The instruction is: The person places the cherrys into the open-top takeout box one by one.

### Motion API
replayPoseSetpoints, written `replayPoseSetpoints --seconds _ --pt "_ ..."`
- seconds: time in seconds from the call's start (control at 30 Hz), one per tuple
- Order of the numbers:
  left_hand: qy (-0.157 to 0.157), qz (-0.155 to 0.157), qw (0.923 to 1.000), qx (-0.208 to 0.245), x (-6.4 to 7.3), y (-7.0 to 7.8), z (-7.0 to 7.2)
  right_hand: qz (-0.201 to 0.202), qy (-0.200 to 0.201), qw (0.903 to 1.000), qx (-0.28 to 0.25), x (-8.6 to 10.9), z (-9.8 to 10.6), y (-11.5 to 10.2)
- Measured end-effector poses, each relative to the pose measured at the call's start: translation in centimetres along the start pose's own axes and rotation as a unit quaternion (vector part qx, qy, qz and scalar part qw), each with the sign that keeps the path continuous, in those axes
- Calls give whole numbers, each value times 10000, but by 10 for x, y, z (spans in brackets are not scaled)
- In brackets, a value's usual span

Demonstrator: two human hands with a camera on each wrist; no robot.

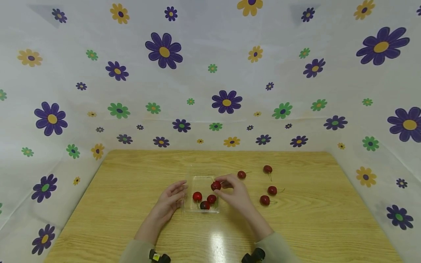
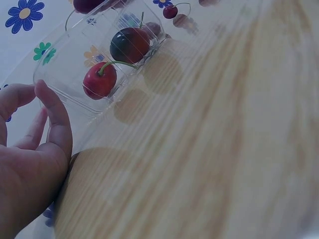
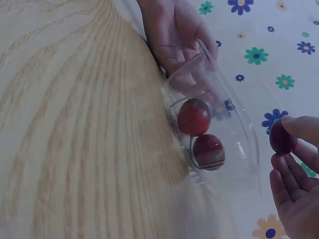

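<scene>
A clear plastic container (image 1: 201, 183) stands on the table, with several red cherries inside; one cherry (image 2: 99, 80) shows near its wall in the left wrist view, its green stem bent sideways. My left hand (image 1: 169, 202) rests against the container's left side, fingers fairly straight and fingertips at the rim. Between thumb and fingers of my right hand (image 1: 236, 191) a dark red cherry (image 3: 282, 137) is pinched. In the head view this cherry overlaps the container's right side; the right wrist view shows it beyond the container wall.
To the right of the container lie several loose cherries with stems, among them a near one (image 1: 264, 200) and a far one (image 1: 268, 169). The wood-grain table (image 1: 131, 175) is bordered at the back and sides by a white flower-printed cloth (image 1: 197, 80).
</scene>
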State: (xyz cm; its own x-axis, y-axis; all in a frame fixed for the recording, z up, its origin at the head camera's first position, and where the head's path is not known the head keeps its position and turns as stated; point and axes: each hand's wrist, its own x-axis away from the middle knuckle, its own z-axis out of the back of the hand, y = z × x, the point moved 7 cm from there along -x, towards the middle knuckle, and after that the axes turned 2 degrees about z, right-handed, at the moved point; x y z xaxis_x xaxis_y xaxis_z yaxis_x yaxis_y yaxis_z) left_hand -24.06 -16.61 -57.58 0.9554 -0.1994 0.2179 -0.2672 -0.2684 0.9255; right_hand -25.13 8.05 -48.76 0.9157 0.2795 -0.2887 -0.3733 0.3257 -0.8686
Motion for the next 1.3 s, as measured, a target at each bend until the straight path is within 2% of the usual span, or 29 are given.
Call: replayPoseSetpoints --seconds 0.2,0.37,0.5,0.9,1.3 --pt "-23 -29 10000 -46 1 1 -1 -17 -141 9999 27 -1 -13 1" --pt "84 -7 10000 -44 1 0 0 -9 -303 9995 113 0 -21 -2" --pt "166 45 9999 -11 0 -1 1 135 -419 9987 273 0 -25 -5" --pt "99 91 9999 -15 -2 -2 2 603 -608 9913 1001 1 -33 -7" --pt "111 106 9999 -25 -1 -2 1 493 -802 9867 1325 1 -35 -9"
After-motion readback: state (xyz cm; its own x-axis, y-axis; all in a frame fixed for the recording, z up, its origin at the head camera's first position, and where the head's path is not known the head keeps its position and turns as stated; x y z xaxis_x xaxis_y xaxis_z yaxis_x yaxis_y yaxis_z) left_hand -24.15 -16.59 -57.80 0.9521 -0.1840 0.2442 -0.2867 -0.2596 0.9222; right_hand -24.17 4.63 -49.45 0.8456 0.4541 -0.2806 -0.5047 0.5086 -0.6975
